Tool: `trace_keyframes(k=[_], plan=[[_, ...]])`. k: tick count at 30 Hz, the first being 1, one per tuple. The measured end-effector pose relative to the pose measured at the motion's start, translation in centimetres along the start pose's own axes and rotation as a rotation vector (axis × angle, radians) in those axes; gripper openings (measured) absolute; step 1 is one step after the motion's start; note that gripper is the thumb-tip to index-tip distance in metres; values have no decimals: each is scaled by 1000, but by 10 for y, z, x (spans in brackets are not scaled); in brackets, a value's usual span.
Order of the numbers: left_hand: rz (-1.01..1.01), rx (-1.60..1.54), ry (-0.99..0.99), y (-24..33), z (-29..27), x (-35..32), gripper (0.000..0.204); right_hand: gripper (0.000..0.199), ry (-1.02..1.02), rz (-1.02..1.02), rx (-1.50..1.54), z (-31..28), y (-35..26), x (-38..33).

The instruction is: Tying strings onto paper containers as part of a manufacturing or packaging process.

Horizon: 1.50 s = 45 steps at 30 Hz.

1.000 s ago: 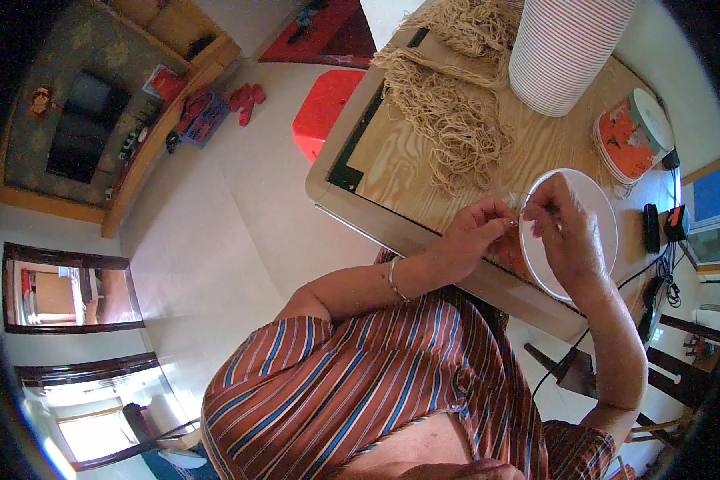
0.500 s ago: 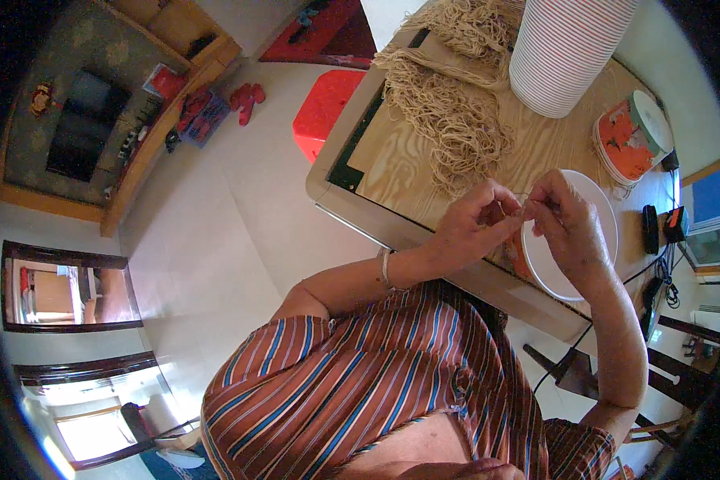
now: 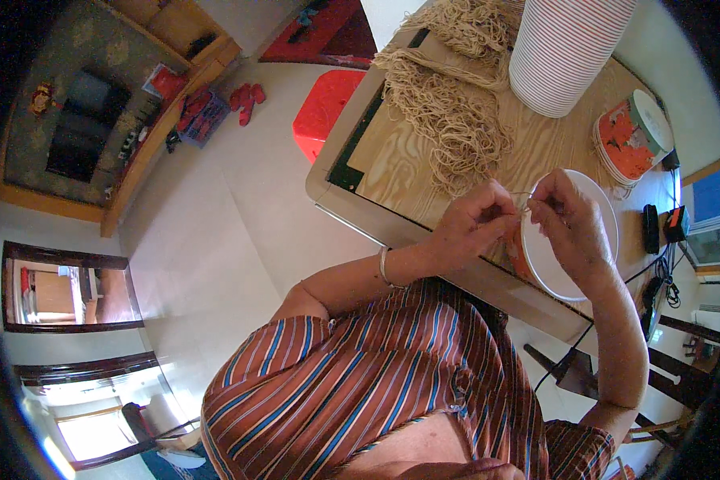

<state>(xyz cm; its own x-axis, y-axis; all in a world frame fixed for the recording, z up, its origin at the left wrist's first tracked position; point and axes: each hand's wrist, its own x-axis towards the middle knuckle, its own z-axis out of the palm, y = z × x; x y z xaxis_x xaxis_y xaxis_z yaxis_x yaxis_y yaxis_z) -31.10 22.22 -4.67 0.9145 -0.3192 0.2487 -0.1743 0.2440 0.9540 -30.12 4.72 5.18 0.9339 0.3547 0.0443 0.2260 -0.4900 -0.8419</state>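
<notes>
— What's in the white round lid [image 3: 586, 240]?
— Nothing I can make out; both hands cover its left edge.
— Around it?
— A tall stack of white containers [image 3: 566, 50], a loose heap of tan string [image 3: 450, 120], a printed lid [image 3: 630, 134] on the wooden table [image 3: 392, 152].
— The hands?
— Left hand [image 3: 472, 226] and right hand [image 3: 568, 222], fingertips pinched together on a thin string [image 3: 525, 202] between them.

A thin tan string [image 3: 522, 194] stretches taut above a white paper bowl [image 3: 596, 200].

Two hands [image 3: 476, 224]; one white plate [image 3: 596, 200]; one red stool [image 3: 324, 112]
</notes>
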Motion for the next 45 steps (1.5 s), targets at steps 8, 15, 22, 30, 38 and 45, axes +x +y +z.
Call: trace_keyframes(k=[8,15,22,30,38,45], plan=[[337,411,10,0,-3,4,9,10,72,-135,-221,6,-1,-8],[68,86,30,7,5,3,11,11,19,-152,-224,-1,0,-2],[143,104,-31,5,5,13,10,13,-19,-139,-182,-5,-6,-1],[109,-87,-81,1,1,14,8,15,-83,-20,-77,-20,-15,1],[245,-57,-141,-9,-2,21,8,13,10,-52,33,-18,-25,-3],[343,137,-173,-4,-8,20,12,12,37,-197,159,-12,-54,-12]])
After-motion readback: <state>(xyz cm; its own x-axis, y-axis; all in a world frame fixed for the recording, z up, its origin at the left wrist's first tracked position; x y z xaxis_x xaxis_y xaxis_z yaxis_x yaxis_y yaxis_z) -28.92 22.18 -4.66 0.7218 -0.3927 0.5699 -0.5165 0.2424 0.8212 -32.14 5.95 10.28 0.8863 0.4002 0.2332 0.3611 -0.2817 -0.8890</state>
